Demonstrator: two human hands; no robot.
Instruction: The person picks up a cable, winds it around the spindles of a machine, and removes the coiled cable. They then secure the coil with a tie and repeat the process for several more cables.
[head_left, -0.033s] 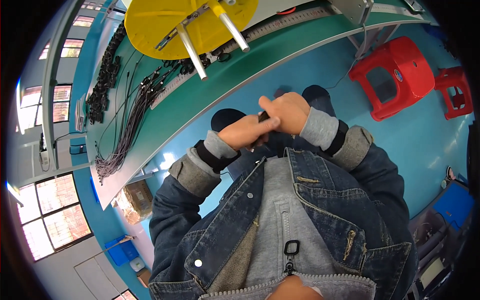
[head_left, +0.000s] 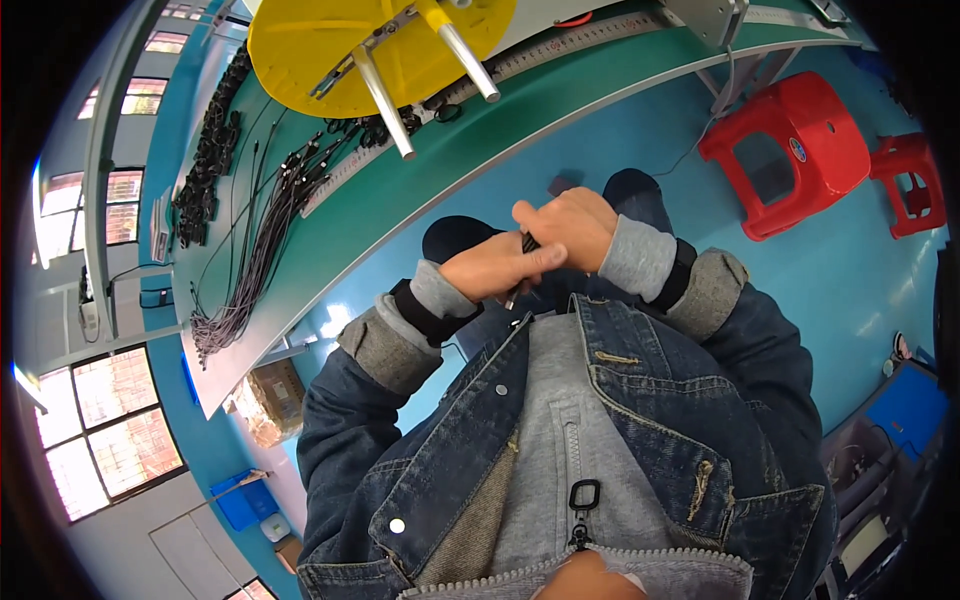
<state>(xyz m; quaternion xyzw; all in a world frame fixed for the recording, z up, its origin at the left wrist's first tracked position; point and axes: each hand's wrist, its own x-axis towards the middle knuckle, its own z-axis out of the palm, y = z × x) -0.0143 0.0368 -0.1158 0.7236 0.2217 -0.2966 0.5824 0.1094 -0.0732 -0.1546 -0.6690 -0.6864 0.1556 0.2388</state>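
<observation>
In front of my lap, my two hands meet around a small coil of black cable. My left hand is closed on it, thumb stretched toward the right hand. Curled over the coil's other side is my right hand, its thumb pointing up and left. A short stretch of dark, ridged strands shows between the hands. Beneath my left fingers, thin dark and shiny ends poke out. The fingers hide most of the coil.
The green workbench runs ahead, carrying a bundle of grey-black cables, black coiled cables, a steel ruler and a yellow disc with metal posts. Red stools stand right; a cardboard box sits below left.
My hands have shifted slightly against each other. More of the black cable strands shows between them, and thin ends show more clearly below my left hand.
</observation>
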